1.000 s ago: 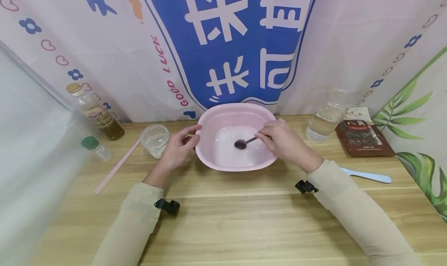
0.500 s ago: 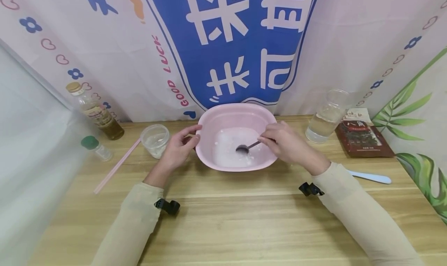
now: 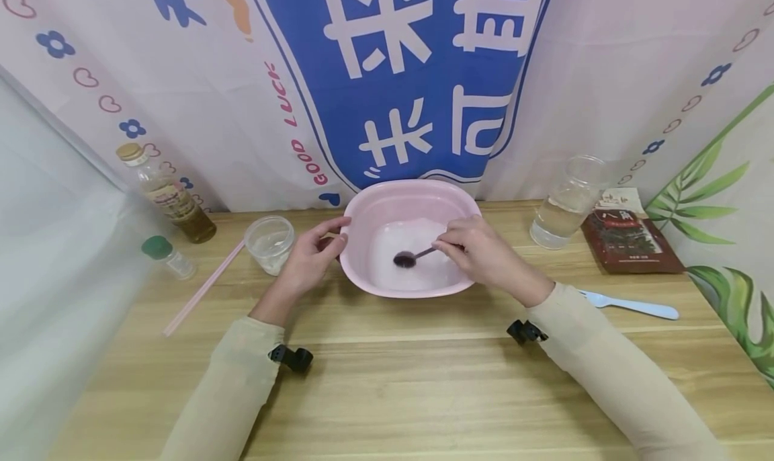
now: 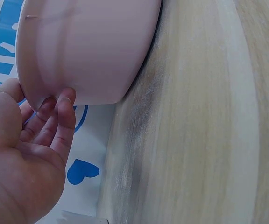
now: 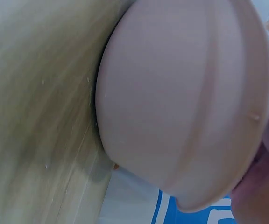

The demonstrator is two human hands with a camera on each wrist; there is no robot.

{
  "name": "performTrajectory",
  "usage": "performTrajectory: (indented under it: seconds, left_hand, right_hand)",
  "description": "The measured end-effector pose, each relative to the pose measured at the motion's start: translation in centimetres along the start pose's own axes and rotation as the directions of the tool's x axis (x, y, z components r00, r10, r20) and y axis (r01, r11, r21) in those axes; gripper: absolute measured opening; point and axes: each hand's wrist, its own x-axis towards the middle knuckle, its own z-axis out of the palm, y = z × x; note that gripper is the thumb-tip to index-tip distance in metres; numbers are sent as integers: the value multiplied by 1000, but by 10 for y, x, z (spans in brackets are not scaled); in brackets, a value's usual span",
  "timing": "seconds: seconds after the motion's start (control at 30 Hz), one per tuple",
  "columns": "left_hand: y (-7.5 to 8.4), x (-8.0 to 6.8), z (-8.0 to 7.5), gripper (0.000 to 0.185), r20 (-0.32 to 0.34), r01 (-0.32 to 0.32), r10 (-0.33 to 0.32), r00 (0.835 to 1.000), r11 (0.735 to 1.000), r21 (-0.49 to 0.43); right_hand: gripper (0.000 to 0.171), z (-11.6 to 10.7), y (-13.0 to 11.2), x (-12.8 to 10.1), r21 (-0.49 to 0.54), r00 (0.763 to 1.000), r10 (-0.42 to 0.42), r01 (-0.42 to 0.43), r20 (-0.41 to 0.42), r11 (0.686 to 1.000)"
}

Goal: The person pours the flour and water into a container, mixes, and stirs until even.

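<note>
A pink basin (image 3: 363, 209) stands on the wooden table against the backdrop, with white contents (image 3: 387, 239) spread over its bottom. At its left side my left hand (image 3: 311, 256) grips the rim; in the left wrist view the thumb lies at the rim and the fingers (image 4: 64, 116) curl under it. My right hand (image 3: 480, 249) pinches the handle of a dark spoon (image 3: 404, 259) over the basin's right side. The spoon's bowl is down at the white contents. In the right wrist view the basin's outer wall (image 5: 162, 88) hides most of that hand.
Left of the basin are a clear round tub (image 3: 269, 242), pink chopsticks (image 3: 202, 288), a green-capped shaker (image 3: 169, 256) and an oil bottle (image 3: 175, 205). To the right stand a glass of water (image 3: 562, 209), a brown packet (image 3: 631, 242) and a light blue fork (image 3: 635, 306).
The spoon and my right hand shift slightly right, then swing back left and a little nearer. My left hand keeps its place on the basin's rim.
</note>
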Motion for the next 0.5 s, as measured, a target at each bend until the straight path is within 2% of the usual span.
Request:
performTrajectory:
  seconds: [0.27, 0.5]
  left_hand:
    - [1, 0, 0, 43, 4, 0, 0, 1000, 1000, -6]
    - [0, 0, 0, 42, 0, 7, -7, 1000, 1000, 3]
  right_hand:
    - [17, -3, 12, 6, -167, 985, 152, -163, -74, 972]
    - [19, -9, 14, 6, -152, 969, 212, -231, -128, 961]
